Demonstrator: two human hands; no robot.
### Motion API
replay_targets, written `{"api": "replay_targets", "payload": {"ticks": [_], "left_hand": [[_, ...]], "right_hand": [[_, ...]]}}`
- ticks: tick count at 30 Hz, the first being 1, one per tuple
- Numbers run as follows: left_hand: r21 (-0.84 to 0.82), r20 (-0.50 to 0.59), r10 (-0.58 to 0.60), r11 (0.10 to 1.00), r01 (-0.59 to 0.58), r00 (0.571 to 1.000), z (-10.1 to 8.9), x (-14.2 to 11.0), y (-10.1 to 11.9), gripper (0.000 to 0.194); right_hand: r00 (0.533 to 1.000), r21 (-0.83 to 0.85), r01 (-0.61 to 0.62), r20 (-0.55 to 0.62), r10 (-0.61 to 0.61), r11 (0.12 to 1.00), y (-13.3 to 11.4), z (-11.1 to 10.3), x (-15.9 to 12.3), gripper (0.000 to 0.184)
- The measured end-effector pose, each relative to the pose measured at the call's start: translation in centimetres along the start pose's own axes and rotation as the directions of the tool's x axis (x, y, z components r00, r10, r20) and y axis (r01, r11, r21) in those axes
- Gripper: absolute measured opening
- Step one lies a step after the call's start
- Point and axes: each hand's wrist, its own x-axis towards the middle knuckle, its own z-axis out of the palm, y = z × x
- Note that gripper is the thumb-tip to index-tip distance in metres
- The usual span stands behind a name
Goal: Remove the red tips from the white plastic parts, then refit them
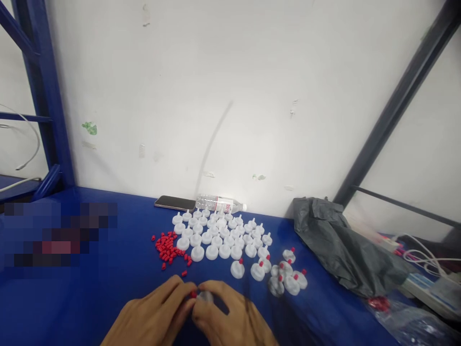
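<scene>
Both my hands meet near the front edge of the blue table. Between the fingertips of my left hand [154, 307] is a small red tip cap [193, 294]. My right hand [230, 312] pinches a white nozzle cap [205, 296], mostly hidden by the fingers, its nozzle end against the red one. Beyond my left hand lies a loose pile of red tip caps [168, 249]. Several rows of white nozzle caps [212, 252] stand upright behind, without red tips. To the right sits a group of nozzle caps with red tips [291, 285].
A phone [175, 203] and a lying plastic bottle [221, 204] rest by the wall. A dark grey plastic bag [345, 245] covers the right side, beside cables [428, 259] and a clear bag [414, 322]. A blue frame post [46, 91] rises at left.
</scene>
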Motion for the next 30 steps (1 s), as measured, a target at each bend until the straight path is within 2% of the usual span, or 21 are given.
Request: {"api": "replay_targets", "payload": {"ticks": [3, 6, 8, 13, 16, 18, 20, 21, 22, 24, 25, 27, 28, 29, 30], "left_hand": [[0.114, 0.082, -0.148, 0.984, 0.138, 0.986, 1.5, -1.4, -0.1, 0.044], [0.143, 0.230, -0.240, 0.967, 0.211, 0.943, 2.1, -1.8, -0.1, 0.052], [0.150, 0.268, -0.266, 0.961, 0.232, 0.926, 2.0, -1.5, 0.0, 0.052], [0.114, 0.255, -0.278, 0.960, 0.257, 0.926, 1.2, -0.5, 0.2, 0.052], [0.089, 0.242, -0.275, 0.961, 0.261, 0.931, 1.0, -0.5, 0.3, 0.049], [0.054, 0.225, -0.257, 0.967, 0.251, 0.940, 0.8, -0.4, 0.2, 0.049], [0.011, 0.229, -0.230, 0.972, 0.234, 0.946, 0.7, -0.4, 0.2, 0.048], [-0.011, 0.234, -0.213, 0.975, 0.222, 0.949, 0.7, -0.4, 0.2, 0.046], [-0.028, 0.235, -0.203, 0.976, 0.216, 0.950, 0.7, -0.4, 0.1, 0.044], [-0.044, 0.225, -0.211, 0.973, 0.227, 0.951, 0.8, -0.4, 0.1, 0.041], [-0.045, 0.216, -0.224, 0.970, 0.239, 0.950, 0.9, -0.4, 0.1, 0.040], [-0.029, 0.207, -0.251, 0.965, 0.262, 0.946, 0.8, 0.1, 0.3, 0.039], [-0.023, 0.208, -0.244, 0.967, 0.254, 0.947, 0.6, 0.7, 0.5, 0.039], [-0.013, 0.214, -0.240, 0.969, 0.248, 0.947, 0.2, 1.5, 0.8, 0.038], [-0.014, 0.212, -0.219, 0.974, 0.227, 0.953, -0.3, 2.5, 1.2, 0.035]], "right_hand": [[0.999, 0.017, 0.026, 0.038, -0.026, 1.000, 0.6, -0.4, 0.3, 0.030], [0.993, -0.038, 0.069, -0.098, -0.073, 0.997, 1.5, -1.4, 0.8, 0.031], [0.990, -0.092, 0.075, -0.112, -0.085, 0.993, 1.9, -1.6, 0.8, 0.032], [0.998, -0.169, 0.040, 0.049, -0.032, 0.985, 2.4, -0.5, -0.2, 0.041], [1.000, -0.238, 0.017, 0.018, -0.013, 0.971, 2.4, -0.8, -0.3, 0.040], [1.000, -0.256, 0.019, -0.001, -0.020, 0.967, 2.3, -1.9, 0.3, 0.035], [0.994, -0.228, 0.046, 0.107, -0.022, 0.973, 2.5, -3.5, 1.4, 0.028], [0.990, -0.208, 0.011, 0.140, 0.018, 0.978, 2.8, -4.3, 2.1, 0.026], [0.993, -0.197, 0.000, 0.115, 0.023, 0.980, 3.2, -5.1, 2.9, 0.025], [0.989, -0.212, -0.024, 0.137, 0.055, 0.977, 4.5, -6.3, 4.7, 0.024], [0.978, -0.226, -0.023, 0.199, 0.069, 0.974, 5.3, -6.6, 5.6, 0.022], [0.909, -0.265, -0.037, 0.392, 0.143, 0.964, 7.0, -7.0, 7.6, 0.020], [0.893, -0.272, -0.044, 0.420, 0.160, 0.961, 7.8, -6.9, 8.5, 0.020], [0.859, -0.271, -0.060, 0.476, 0.189, 0.961, 8.5, -6.8, 9.4, 0.021], [0.796, -0.271, -0.091, 0.558, 0.234, 0.958, 9.0, -6.5, 10.1, 0.021]]}}
